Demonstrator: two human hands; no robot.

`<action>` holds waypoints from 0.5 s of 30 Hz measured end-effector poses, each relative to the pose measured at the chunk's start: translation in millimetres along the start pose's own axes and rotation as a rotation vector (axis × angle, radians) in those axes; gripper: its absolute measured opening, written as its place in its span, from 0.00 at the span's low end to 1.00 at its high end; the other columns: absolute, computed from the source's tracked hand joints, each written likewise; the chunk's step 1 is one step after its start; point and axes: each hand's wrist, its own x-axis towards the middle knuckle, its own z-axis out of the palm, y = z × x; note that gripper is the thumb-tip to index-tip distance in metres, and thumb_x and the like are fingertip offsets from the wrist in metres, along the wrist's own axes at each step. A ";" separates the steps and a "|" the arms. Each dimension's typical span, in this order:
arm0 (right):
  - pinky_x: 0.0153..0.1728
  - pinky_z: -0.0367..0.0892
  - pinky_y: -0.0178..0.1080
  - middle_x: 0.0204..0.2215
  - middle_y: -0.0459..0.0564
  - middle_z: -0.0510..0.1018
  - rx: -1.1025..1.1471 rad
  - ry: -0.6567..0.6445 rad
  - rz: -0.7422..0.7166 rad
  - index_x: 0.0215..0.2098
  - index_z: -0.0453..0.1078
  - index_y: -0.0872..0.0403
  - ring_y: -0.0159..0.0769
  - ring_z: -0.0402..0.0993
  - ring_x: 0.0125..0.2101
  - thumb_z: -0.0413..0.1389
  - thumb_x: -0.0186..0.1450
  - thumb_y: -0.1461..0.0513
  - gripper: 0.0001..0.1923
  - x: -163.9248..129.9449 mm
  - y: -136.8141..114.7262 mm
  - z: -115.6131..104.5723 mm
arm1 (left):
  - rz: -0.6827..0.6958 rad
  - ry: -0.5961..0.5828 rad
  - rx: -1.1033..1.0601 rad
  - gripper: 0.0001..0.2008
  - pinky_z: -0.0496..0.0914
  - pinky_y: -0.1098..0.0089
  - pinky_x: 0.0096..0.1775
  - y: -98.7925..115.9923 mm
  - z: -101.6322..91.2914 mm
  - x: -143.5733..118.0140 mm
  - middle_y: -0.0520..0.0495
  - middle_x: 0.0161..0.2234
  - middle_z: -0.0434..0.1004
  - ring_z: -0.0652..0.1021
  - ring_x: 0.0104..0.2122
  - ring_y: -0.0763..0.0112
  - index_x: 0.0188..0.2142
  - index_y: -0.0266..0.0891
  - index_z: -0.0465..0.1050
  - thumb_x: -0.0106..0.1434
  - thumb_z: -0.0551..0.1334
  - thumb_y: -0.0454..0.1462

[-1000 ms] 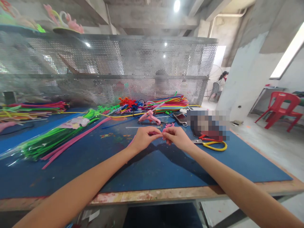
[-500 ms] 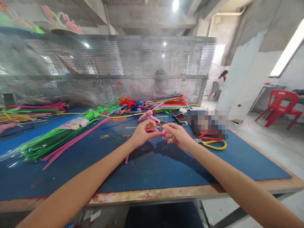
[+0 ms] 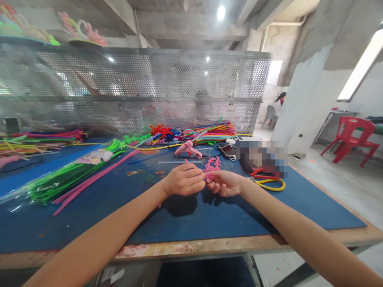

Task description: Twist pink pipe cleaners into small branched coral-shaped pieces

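A pink pipe cleaner piece [image 3: 212, 163], bent into several small loops and branches, stands up from the fingers of my right hand [image 3: 225, 183]. That hand is closed on its lower part, palm turned partly up. My left hand [image 3: 185, 179] meets it from the left, back of the hand toward me, fingers curled at the same pink piece. A short pink end pokes out above the left knuckles. The exact grip between the fingertips is hidden. Just beyond the hands lies a pink glue gun [image 3: 188, 149], with a clear glue stick [image 3: 179, 162] nearer on the mat.
Yellow-handled pliers [image 3: 271, 184] and a phone [image 3: 229, 150] lie right of my hands. Bagged green pipe cleaners [image 3: 68, 173] and loose pink ones [image 3: 95, 175] are on the left. A perforated metal screen [image 3: 167, 87] stands behind the blue mat [image 3: 239, 223].
Both hands have come lower and closer together. My left hand has turned over so its back shows. The branched pink piece now rises above my right hand.
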 end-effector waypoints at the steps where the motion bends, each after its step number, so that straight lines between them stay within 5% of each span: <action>1: 0.08 0.55 0.18 0.17 0.47 0.69 0.020 -0.017 0.000 0.25 0.59 0.58 0.22 0.64 0.13 0.40 0.68 0.59 0.16 0.2 0.3 1.0 | -0.023 -0.014 -0.021 0.08 0.70 0.66 0.43 1.0 -0.3 0.2 0.49 0.37 0.79 0.77 0.38 0.71 0.29 0.45 0.72 0.61 0.55 0.36; 5: 0.09 0.55 0.18 0.18 0.46 0.69 0.095 -0.033 -0.056 0.27 0.60 0.58 0.20 0.63 0.13 0.42 0.68 0.56 0.17 -1.8 -0.1 4.3 | -0.046 -0.008 0.000 0.09 0.69 0.65 0.44 -2.0 2.1 -0.9 0.49 0.37 0.79 0.77 0.38 0.71 0.29 0.44 0.71 0.61 0.54 0.35; 9: 0.10 0.55 0.17 0.16 0.43 0.67 0.016 0.112 -0.162 0.27 0.62 0.60 0.18 0.62 0.12 0.44 0.68 0.63 0.14 -4.5 0.7 11.2 | -0.094 0.036 0.026 0.09 0.67 0.64 0.47 -9.8 9.3 -3.2 0.49 0.34 0.79 0.77 0.37 0.73 0.31 0.42 0.71 0.63 0.53 0.35; 12: 0.12 0.57 0.18 0.16 0.43 0.69 -0.166 0.262 -0.355 0.27 0.65 0.61 0.18 0.62 0.13 0.51 0.63 0.68 0.07 -3.1 3.4 14.8 | -0.279 0.096 -0.132 0.07 0.65 0.61 0.50 -10.4 15.6 -2.8 0.50 0.32 0.78 0.76 0.37 0.72 0.33 0.41 0.70 0.62 0.54 0.38; 15: 0.13 0.59 0.22 0.18 0.44 0.71 -0.422 0.385 -0.515 0.25 0.65 0.60 0.20 0.63 0.14 0.57 0.58 0.67 0.05 1.0 6.2 13.8 | -0.604 0.182 -0.472 0.10 0.70 0.64 0.43 -7.7 20.1 0.4 0.50 0.31 0.77 0.77 0.36 0.69 0.35 0.39 0.66 0.57 0.60 0.42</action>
